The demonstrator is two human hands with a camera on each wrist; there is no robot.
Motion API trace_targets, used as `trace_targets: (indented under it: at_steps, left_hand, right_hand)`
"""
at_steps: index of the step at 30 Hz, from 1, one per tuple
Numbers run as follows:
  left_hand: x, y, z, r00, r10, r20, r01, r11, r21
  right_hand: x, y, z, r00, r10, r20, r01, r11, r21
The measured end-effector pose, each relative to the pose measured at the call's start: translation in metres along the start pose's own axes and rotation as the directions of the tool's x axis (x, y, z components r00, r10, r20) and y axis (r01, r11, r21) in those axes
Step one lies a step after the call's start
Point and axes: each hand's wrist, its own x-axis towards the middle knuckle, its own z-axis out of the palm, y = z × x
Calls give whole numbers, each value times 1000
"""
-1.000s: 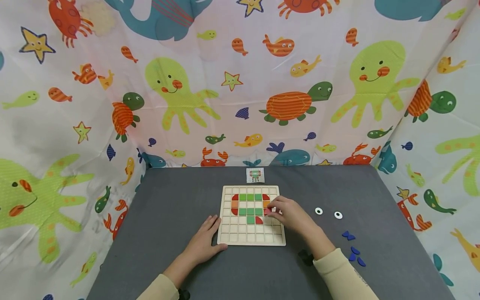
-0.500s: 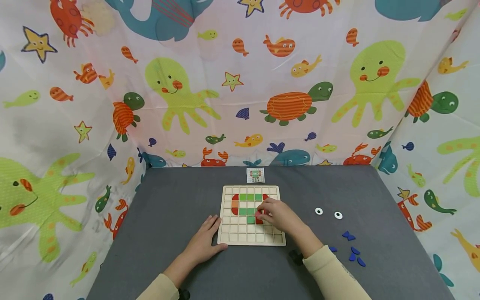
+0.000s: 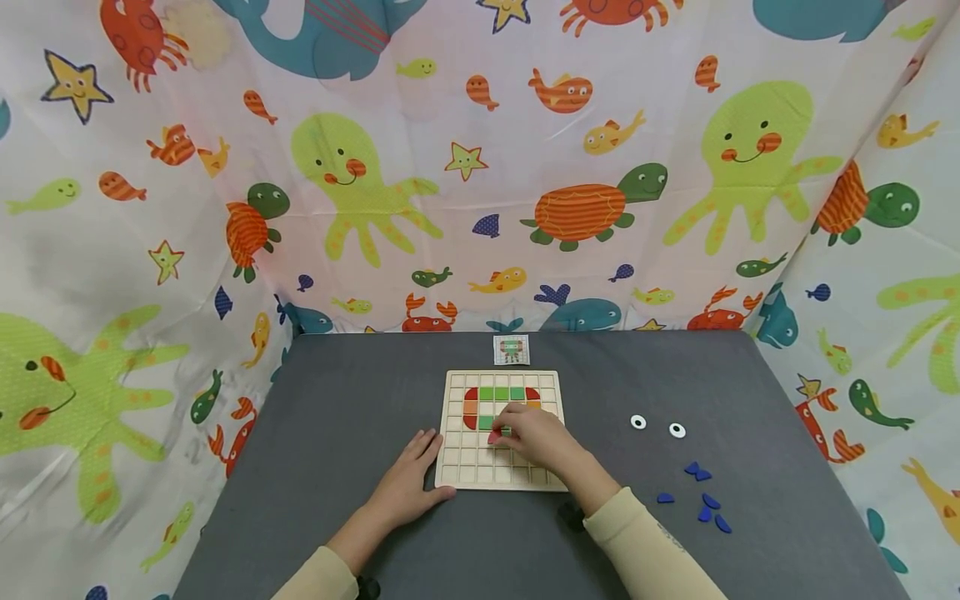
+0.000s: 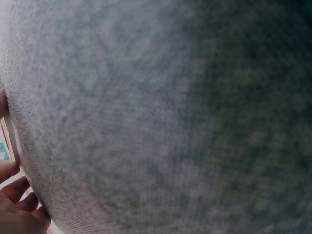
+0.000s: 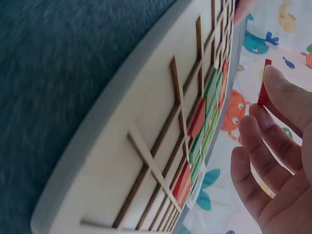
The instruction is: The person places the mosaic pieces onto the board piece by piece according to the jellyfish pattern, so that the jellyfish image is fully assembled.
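My right hand (image 3: pixel 542 437) pinches a small red piece (image 5: pixel 264 83) between thumb and index finger, held above the wooden grid board (image 3: pixel 465 475) around its middle. The right wrist view shows the piece on edge, apart from the board. Green pieces (image 3: pixel 495 393) and red pieces (image 3: pixel 471 423) lie in the upper cells, with an orange piece (image 3: pixel 470 407) on the left side. The hand hides part of the pattern. My left hand (image 3: pixel 408 475) rests at the board's lower left, fingers along the left edge and thumb by the front corner; its wrist view shows only fingertips.
Behind the board lies a small printed card (image 3: pixel 511 350) with a gridded picture. To the right are two white rings (image 3: pixel 638 422) and several blue pieces (image 3: pixel 711 502) on the grey tabletop (image 3: pixel 360 392). A sea-animal curtain (image 3: pixel 420 208) surrounds the table's back and sides.
The right hand has moved left across the board with the red piece, from the pattern's right side to about the middle. A blue piece its forearm covered now shows. The left hand stays put.
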Motion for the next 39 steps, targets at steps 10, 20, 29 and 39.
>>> trace_targets:
  at_steps: [10, 20, 29, 39]
  left_hand:
    - [-1, 3, -3, 1000, 1, -6, -1, 1000, -3]
    - [0, 2, 0, 1000, 11, -14, -11, 1000, -10]
    - [0, 0, 1, 1000, 8, -27, -9, 1000, -3]
    - [0, -1, 2, 999, 15, -31, -15, 1000, 3]
  right_hand:
    - [12, -6, 15, 999, 13, 42, -13, 1000, 14]
    - [18, -9, 23, 996, 57, 72, -52, 997, -59]
    - [22, -9, 27, 994, 75, 81, -71, 996, -58]
    - [21, -10, 25, 995, 72, 66, -69, 997, -34]
